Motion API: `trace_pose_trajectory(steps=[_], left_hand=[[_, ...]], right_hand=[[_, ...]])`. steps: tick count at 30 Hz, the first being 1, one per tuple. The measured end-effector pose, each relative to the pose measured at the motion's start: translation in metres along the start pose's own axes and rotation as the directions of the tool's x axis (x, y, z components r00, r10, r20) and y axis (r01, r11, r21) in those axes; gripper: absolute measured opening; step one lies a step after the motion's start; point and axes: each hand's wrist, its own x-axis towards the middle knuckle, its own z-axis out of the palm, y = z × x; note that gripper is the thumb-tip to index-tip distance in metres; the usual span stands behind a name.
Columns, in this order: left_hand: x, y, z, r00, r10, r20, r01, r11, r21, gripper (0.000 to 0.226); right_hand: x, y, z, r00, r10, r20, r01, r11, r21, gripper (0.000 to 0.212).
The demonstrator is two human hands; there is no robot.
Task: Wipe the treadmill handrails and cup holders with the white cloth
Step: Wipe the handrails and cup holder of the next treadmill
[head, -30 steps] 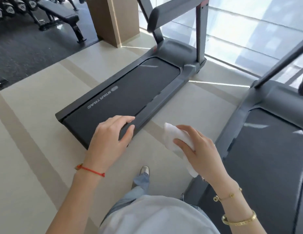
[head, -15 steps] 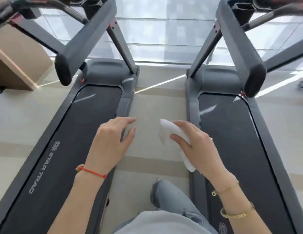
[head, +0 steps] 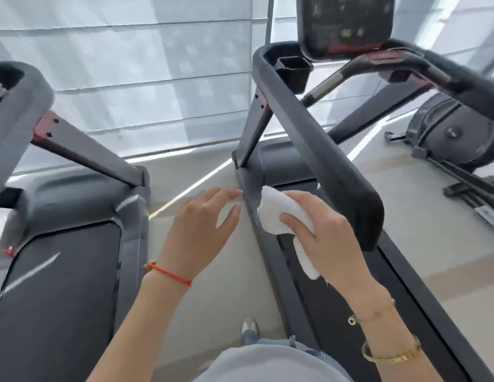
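I stand in the gap between two dark grey treadmills. My right hand [head: 325,232] grips a crumpled white cloth [head: 279,216], held in the air just left of the rounded end of the right treadmill's long padded handrail [head: 323,150]. That rail runs up to a square black cup holder [head: 294,70] beside the console [head: 345,23]. My left hand [head: 204,230] hovers over the floor with relaxed fingers and holds nothing. A curved front grip bar [head: 400,62] crosses below the console. The left treadmill's handrail [head: 17,111] shows at the far left.
The left treadmill's belt [head: 55,299] and the right one's belt [head: 336,312] flank a strip of beige floor [head: 226,285]. A window wall with blinds [head: 130,78] closes the front. Another exercise machine [head: 455,133] stands at the right. My shoe [head: 248,326] shows below.
The view has swung from the left treadmill to the right one and tilted up toward its console. Both hands moved forward, and the cloth is now close to the handrail's end.
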Motion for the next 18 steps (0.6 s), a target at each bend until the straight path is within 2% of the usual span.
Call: trace_pose_trajectory(steps=[5,11,14,18], left_hand=[[0.1,-0.007,0.029,0.984,0.171,0.058,-0.169,0.985,-0.041,0.023],[0.201,-0.009,0.067,0.923,0.358,0.139,-0.337,0.928,-0.158,0.024],[0.246,-0.007,0.09,0.863,0.465,0.197,-0.426,0.88,-0.212,0.026],[0.295,-0.006,0.117,0.735,0.616,0.284,-0.557,0.787,-0.266,0.027]], right_hand=[[0.064,0.025,-0.022,0.988,0.033,-0.148,-0.048,0.994,-0.102,0.039],[0.116,0.056,-0.043,0.92,0.131,-0.369,-0.223,0.95,-0.219,0.034],[0.135,0.072,-0.04,0.881,0.215,-0.422,-0.35,0.896,-0.275,0.035],[0.147,0.088,-0.009,0.8,0.488,-0.349,-0.575,0.79,-0.214,0.046]])
